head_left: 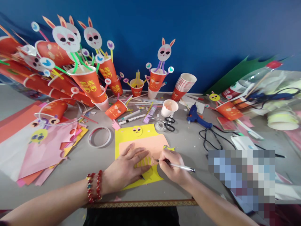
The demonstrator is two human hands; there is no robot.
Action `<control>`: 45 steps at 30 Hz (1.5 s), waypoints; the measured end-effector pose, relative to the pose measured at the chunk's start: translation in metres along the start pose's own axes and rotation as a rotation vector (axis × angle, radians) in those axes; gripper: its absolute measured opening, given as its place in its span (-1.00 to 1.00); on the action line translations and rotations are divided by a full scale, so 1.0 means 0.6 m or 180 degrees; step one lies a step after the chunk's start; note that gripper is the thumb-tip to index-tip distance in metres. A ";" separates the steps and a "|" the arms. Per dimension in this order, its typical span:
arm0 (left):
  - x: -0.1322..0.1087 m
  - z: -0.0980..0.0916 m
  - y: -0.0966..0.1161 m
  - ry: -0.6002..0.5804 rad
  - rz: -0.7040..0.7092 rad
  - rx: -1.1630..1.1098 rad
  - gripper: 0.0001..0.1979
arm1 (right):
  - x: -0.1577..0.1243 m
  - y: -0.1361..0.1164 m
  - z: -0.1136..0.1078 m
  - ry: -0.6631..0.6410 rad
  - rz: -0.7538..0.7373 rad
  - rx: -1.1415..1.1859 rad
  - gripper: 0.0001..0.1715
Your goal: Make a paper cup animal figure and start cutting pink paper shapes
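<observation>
head cam: left hand [128, 164] is lying spread flat, pressing the peach paper [143, 144] onto the yellow sheet [127, 135] at lower centre. right hand [170, 166] is pinching a pen [184, 168], tip touching the paper. above centre, a red cup [156, 81] is holding straws and a bunny face.

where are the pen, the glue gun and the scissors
pen [184, 168]: head view, on the silver barrel near its back end
glue gun [194, 115]: head view, on the blue body above the grip
scissors [166, 124]: head view, where the black handles meet the blades
</observation>
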State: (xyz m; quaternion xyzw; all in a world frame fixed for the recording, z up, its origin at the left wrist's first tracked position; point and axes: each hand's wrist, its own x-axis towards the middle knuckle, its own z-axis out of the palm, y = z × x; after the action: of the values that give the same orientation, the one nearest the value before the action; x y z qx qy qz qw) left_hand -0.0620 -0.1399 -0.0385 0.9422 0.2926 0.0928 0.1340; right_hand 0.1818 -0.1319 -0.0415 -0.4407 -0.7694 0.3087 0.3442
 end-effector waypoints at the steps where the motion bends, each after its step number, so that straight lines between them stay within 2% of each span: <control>1: 0.000 0.000 0.000 0.0005 -0.0002 0.0002 -0.56 | 0.000 0.000 0.000 -0.0012 -0.0004 0.0013 -0.75; 22: -0.001 0.005 -0.001 0.0005 0.0001 0.0031 -0.58 | -0.007 0.005 -0.001 -0.0173 -0.0031 0.0150 -0.76; 24: -0.001 0.006 -0.002 0.0021 0.0021 0.0027 -0.57 | -0.009 0.007 -0.001 -0.0133 -0.0030 0.0260 -0.75; 29: -0.001 0.004 -0.003 -0.0025 0.0048 0.0034 -0.59 | -0.011 0.018 -0.001 0.0283 0.0249 0.0571 -0.75; 45: 0.003 -0.002 0.000 -0.0019 0.0037 0.0021 -0.59 | -0.002 0.015 -0.003 0.0160 0.0222 0.0238 -0.78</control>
State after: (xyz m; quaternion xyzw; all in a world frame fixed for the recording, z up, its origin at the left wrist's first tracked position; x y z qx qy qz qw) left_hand -0.0609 -0.1386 -0.0372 0.9446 0.2871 0.0898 0.1312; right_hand 0.1878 -0.1288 -0.0480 -0.4617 -0.7326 0.3379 0.3687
